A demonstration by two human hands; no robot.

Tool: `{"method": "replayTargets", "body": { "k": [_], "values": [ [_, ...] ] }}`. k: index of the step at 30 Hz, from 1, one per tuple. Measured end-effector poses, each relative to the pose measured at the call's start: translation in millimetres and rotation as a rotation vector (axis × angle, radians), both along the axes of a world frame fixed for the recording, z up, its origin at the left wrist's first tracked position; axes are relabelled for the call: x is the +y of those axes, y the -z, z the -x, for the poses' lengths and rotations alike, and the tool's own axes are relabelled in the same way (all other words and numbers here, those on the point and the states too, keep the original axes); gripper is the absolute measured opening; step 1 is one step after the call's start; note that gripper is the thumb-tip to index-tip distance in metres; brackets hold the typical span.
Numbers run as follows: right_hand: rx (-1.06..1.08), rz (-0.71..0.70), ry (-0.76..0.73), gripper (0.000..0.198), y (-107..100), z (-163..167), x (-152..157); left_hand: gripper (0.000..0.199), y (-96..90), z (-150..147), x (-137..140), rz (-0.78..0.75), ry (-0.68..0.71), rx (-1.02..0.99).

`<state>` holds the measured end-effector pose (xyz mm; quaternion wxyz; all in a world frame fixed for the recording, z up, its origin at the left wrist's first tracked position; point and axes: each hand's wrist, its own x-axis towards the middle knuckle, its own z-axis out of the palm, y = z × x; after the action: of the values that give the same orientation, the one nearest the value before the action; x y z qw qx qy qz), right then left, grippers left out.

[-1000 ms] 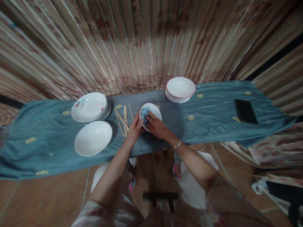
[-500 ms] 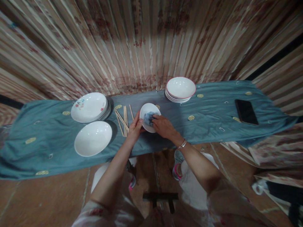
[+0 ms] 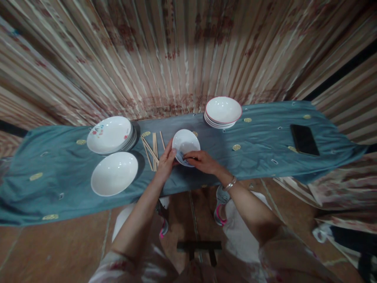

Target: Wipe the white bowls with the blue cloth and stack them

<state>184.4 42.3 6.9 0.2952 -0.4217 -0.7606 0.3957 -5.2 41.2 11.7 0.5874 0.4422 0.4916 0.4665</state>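
A small white bowl [image 3: 186, 138] is tilted up in front of me, above the cloth-covered table. My left hand [image 3: 167, 158] grips its left rim, thumb on the inside edge. Inside the bowl, near its lower side, my right hand [image 3: 203, 161] presses a bluish-grey cloth [image 3: 182, 158] against the surface. The right fingers are closed on that cloth and partly cover it. Several wooden chopsticks [image 3: 154, 151] lie just left of my left hand, some crossing each other.
A stack of flower-patterned plates [image 3: 110, 135] stands at the left, with a large white bowl [image 3: 114, 173] before it. Red-rimmed bowls [image 3: 224, 110] are stacked at the back right. A black phone-like slab [image 3: 304, 139] lies far right on the teal tablecloth [image 3: 259, 153]. Pleated curtains [image 3: 188, 59] hang behind.
My right hand has moved the cloth from the middle of the bowl down to its lower left side. My left hand keeps its hold on the rim.
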Motion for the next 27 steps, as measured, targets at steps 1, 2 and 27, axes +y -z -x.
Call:
{"method": "replayTargets", "body": {
  "k": [1,2,27],
  "values": [
    [0.056,0.016,0.003,0.025,0,2,-1,0.082,0.4,0,0,0.001,0.0,0.004],
    [0.107,0.025,0.006,0.025,0,5,-2,0.083,0.7,0,0,0.004,0.001,0.007],
    [-0.06,-0.311,0.184,0.056,-17,31,13,0.082,4.8,0,0,0.014,0.006,0.028]
  ]
}}
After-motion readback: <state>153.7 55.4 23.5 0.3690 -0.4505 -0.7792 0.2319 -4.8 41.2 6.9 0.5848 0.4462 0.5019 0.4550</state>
